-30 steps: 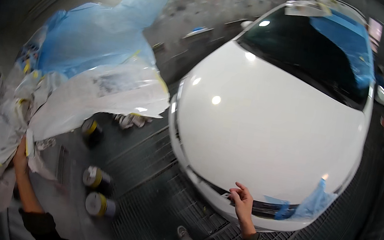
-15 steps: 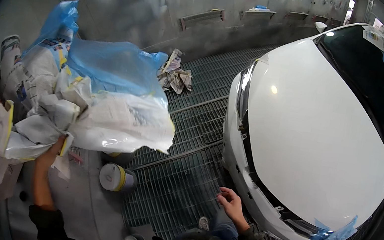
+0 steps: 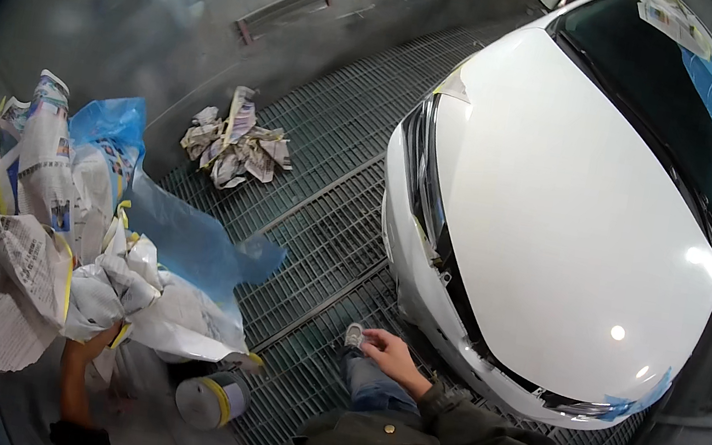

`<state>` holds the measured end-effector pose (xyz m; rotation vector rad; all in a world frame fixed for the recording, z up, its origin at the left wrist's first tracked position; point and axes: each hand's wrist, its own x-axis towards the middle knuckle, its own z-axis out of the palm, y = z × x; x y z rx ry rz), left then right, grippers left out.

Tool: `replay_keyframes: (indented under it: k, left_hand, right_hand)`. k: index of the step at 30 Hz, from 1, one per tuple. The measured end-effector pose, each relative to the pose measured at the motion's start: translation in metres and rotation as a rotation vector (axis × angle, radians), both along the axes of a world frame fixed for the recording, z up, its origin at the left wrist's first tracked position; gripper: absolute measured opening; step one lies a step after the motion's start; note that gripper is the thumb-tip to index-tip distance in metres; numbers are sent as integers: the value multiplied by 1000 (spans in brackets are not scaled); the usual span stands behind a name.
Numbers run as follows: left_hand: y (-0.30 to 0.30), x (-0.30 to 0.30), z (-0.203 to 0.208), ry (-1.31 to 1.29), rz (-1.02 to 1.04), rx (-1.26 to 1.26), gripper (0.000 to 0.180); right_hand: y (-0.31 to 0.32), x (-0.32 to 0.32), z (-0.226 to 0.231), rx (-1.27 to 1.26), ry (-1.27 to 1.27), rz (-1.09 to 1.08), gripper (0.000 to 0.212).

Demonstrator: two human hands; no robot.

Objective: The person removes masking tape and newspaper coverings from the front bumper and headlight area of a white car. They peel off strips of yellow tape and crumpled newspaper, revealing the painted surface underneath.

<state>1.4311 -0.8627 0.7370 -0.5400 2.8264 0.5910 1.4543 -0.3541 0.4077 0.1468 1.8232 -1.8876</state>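
My left hand (image 3: 89, 350) grips a big bundle of crumpled newspaper and blue plastic sheeting (image 3: 85, 226) with yellow tape on it, held up at my left side. My right hand (image 3: 387, 350) hangs low in front of me, fingers curled, close to the front bumper of a white car (image 3: 560, 227). Whether it holds something small I cannot tell. The car's windscreen (image 3: 680, 116) carries blue masking film and paper.
A metal grate floor (image 3: 330, 209) runs under the car. A crumpled newspaper wad (image 3: 233, 143) lies on the grate near the grey wall. A roll of masking paper with yellow tape (image 3: 212, 397) sits by my left leg.
The view has swung down and left. The bundle in my left hand has dropped lower, and my right hand has come off the car's front edge toward my knee.
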Motion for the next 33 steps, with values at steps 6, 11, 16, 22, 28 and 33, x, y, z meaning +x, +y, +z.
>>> replay_keyframes:
  k: [6, 11, 16, 22, 28, 33]
  left_hand:
    - [-65, -42, -39, -36, -67, -6, 52]
    - [-155, -77, -83, -10, -11, -148, 68]
    - [-242, -151, -149, 65, -81, -314, 78]
    - [-344, -293, -249, 210, -197, -747, 86]
    - [-422, -397, -342, 84, 156, -684, 80]
    - [-451, -447, -385, 135, 170, -607, 70]
  right_hand:
    - [-39, -51, 19, 99, 65, 26, 34]
    - [-56, -64, 26, 226, 128, -59, 29]
    - [-67, -62, 1, 372, 80, -200, 28]
    - [-99, -92, -6, 689, 17, -218, 33]
    - [-124, -176, 59, 907, -50, -173, 33]
    - [-123, -245, 96, 1112, -39, -266, 30]
